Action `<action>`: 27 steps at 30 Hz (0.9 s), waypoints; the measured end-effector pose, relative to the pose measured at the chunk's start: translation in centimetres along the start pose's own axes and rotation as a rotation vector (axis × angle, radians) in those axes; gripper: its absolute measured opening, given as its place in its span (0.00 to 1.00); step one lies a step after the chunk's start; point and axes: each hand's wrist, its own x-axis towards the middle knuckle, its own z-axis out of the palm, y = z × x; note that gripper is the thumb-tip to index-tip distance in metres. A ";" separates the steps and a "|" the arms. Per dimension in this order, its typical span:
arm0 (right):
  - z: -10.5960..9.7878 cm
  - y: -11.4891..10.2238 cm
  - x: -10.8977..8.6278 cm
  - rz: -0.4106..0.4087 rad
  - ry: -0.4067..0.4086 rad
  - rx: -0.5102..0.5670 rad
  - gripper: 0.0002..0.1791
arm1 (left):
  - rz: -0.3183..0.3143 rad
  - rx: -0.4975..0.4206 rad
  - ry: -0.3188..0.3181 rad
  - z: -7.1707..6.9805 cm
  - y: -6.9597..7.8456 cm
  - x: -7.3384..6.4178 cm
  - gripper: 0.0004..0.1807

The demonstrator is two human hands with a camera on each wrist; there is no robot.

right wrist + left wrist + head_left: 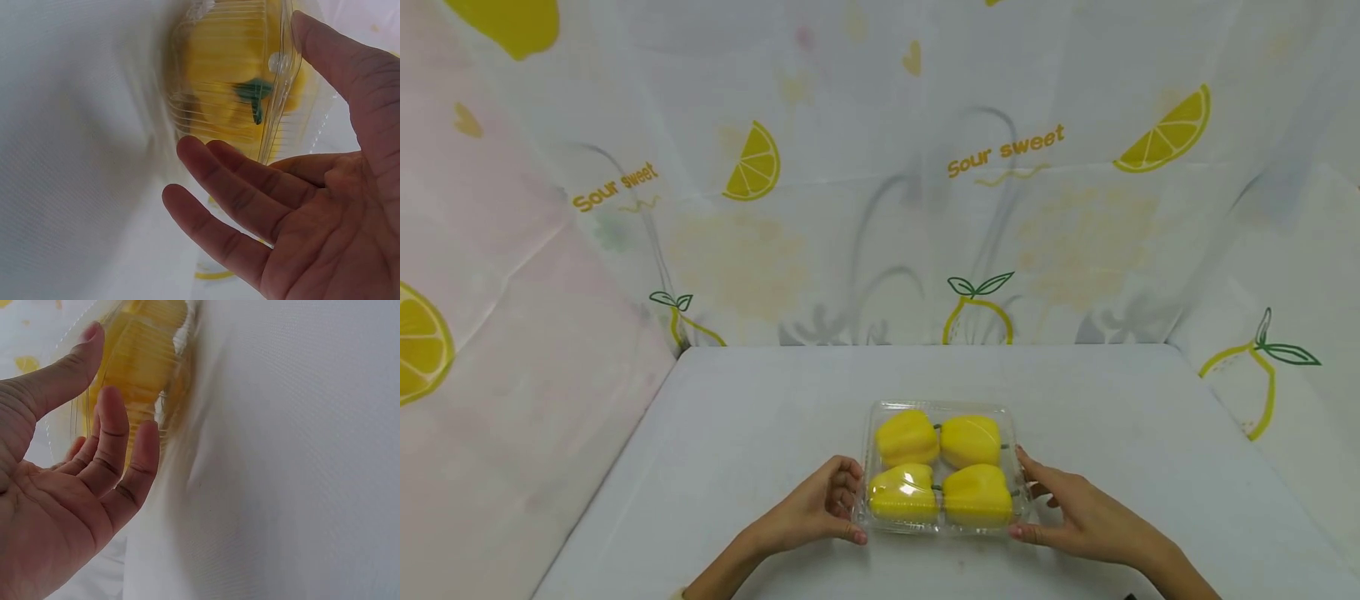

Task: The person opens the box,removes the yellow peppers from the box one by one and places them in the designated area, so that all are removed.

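Observation:
A clear plastic clamshell box [940,528] lies on the white table with its lid down. Inside are several yellow bell peppers [976,496] with green stems, one stem [255,94] showing through the ribbed side in the right wrist view. My left hand [822,507] is at the box's left side, thumb by the near corner and fingers loosely bent beside the wall. On the opposite side is my right hand [1078,512], its thumb at the box's rim and its other fingers relaxed along the side. Whether every fingertip touches the plastic is hard to tell.
The white tabletop [775,400] extends around the box on all sides. Behind it and to both sides hangs a pale cloth [865,250] printed with lemons and lettering. A small dark object [1131,597] shows at the bottom edge.

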 end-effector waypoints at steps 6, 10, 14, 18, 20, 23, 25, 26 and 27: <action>0.0 0.0 0.0 0.001 -0.017 0.031 0.51 | -0.001 -0.036 -0.010 0.1 0.0 -0.2 0.37; -0.1 0.1 0.0 0.005 -0.026 0.025 0.51 | 0.007 -0.057 -0.015 0.2 -0.1 -0.1 0.36; -0.2 0.1 0.1 0.009 -0.036 0.036 0.51 | 0.020 -0.072 -0.020 0.2 -0.3 -0.1 0.36; -0.2 0.2 0.2 0.011 -0.037 0.046 0.51 | 0.041 -0.078 -0.028 0.3 -0.5 -0.1 0.36; -0.3 0.2 0.2 0.017 -0.039 0.048 0.51 | 0.051 -0.086 -0.037 0.3 -0.6 -0.1 0.36; -0.2 0.2 0.1 0.026 -0.042 0.051 0.51 | 0.061 -0.092 -0.053 0.2 -0.6 -0.1 0.35; -0.2 0.2 0.1 0.028 -0.044 0.056 0.51 | 0.069 -0.091 -0.063 0.2 -0.6 -0.1 0.35; -0.2 0.2 0.1 0.026 -0.042 0.057 0.51 | 0.072 -0.091 -0.066 0.2 -0.6 -0.1 0.35; -0.2 0.2 0.1 0.025 -0.041 0.057 0.51 | 0.075 -0.091 -0.068 0.1 -0.6 -0.1 0.35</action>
